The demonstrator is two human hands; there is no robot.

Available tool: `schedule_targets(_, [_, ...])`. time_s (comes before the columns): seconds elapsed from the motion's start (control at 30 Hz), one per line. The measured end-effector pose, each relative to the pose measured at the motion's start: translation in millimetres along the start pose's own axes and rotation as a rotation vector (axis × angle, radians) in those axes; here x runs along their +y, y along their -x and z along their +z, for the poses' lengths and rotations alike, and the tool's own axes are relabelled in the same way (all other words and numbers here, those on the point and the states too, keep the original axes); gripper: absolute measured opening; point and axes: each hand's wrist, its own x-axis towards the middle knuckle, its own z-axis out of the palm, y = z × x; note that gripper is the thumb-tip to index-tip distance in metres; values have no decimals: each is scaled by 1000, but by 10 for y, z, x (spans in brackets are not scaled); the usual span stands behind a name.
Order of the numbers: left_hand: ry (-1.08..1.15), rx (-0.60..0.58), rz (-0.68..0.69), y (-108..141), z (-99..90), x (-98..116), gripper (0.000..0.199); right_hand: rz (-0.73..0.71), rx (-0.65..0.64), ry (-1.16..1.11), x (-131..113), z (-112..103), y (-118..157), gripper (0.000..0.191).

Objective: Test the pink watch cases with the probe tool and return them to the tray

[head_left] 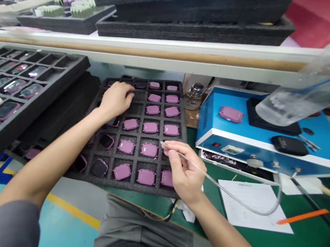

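Right hand (187, 173): fingers pinch clear tube (214, 181); its tip projects leftward from them over foam tray (135, 162), long axis slanting down rightward. Right hand nearer tube. Left hand (114, 99): fingers curled over tray's far pockets; cannot tell whether grasping.

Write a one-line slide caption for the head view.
Left hand over a black foam tray of purple cases; right hand holding a clear tube beside a blue machine.

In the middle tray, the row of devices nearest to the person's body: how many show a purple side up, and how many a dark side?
Purple side up: 3
Dark side up: 2
Total: 5
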Motion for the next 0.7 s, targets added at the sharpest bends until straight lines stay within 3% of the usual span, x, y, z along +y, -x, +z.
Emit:
schedule_targets(0.13, [32,-94,-41,-788,92,43,18,-5,-5,6,-6,0,-2,16])
schedule_targets(0.2, [135,-106,-96,-977,115,81,6,-9,-8,5,-6,5,-7,16])
schedule_targets(0.27, [293,-53,-129,-973,99,114,5,-15,-11,6,-4,10,-12,16])
schedule_targets(0.37, [454,42,-108,-615,30,174,15,-22,4,4,-5,15,-18,16])
schedule_targets(0.5, [619,14,-95,356,3,410,24,-33,28,0,-24,10,-11,16])
schedule_targets(0.6, [1133,36,-248,1098,91,720,26,-53,46,6,-42,4,0,16])
schedule_targets(0.7, [1373,105,-380,1514,236,1017,31,-82,56,17,-54,-1,10,16])
